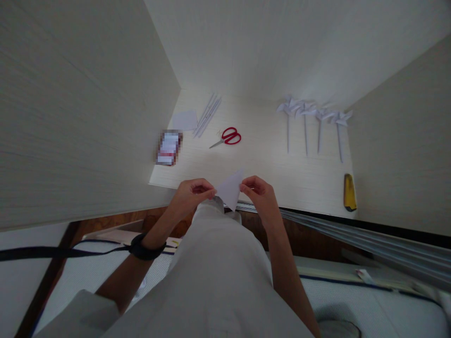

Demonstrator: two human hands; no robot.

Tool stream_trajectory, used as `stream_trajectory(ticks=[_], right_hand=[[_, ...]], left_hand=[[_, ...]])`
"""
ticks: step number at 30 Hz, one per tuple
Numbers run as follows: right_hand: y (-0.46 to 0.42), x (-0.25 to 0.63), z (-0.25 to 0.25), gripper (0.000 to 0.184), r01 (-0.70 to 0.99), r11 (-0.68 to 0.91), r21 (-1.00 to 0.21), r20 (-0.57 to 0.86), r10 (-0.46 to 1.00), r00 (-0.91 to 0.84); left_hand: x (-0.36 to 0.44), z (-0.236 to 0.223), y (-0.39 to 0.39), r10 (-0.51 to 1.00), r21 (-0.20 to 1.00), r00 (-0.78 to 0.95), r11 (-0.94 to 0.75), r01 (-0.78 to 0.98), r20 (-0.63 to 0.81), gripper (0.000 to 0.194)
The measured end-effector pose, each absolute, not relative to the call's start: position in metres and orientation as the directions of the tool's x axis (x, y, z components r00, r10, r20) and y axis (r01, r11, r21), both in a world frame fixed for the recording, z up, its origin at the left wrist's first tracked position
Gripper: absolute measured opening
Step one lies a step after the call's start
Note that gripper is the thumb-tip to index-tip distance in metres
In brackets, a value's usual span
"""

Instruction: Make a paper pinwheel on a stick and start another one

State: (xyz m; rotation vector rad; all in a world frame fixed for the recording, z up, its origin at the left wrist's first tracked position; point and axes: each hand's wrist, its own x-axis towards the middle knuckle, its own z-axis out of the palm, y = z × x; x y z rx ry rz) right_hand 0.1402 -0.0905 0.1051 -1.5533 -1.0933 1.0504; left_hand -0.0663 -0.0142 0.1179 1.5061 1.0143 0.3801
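Observation:
Between my hands, at the front edge of the white surface, is a folded piece of white paper, roughly triangular. My left hand pinches its left corner between thumb and fingertips. On the other side, my right hand pinches the paper's right edge, fingers curled. Beyond them lie red-handled scissors, blades pointing left. Several thin white paper sticks rest at the back left beside a stack of white paper. A row of several white paper pinwheels on sticks lies at the back right.
A phone with a blurred screen lies at the left edge. Near the right front corner is a yellow and black tool, perhaps a cutter. Pale walls enclose the surface on three sides, and a metal track runs along its front.

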Motion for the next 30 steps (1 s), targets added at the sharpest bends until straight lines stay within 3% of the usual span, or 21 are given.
stream_trajectory(ticks=[30], right_hand=[[-0.0911, 0.1347, 0.0973, 0.023, 0.100, -0.178, -0.979, -0.152, 0.963, 0.222]], left_hand=[[-0.0682, 0.1163, -0.0134, 0.760, 0.930, 0.576, 0.100, 0.354, -0.301, 0.021]])
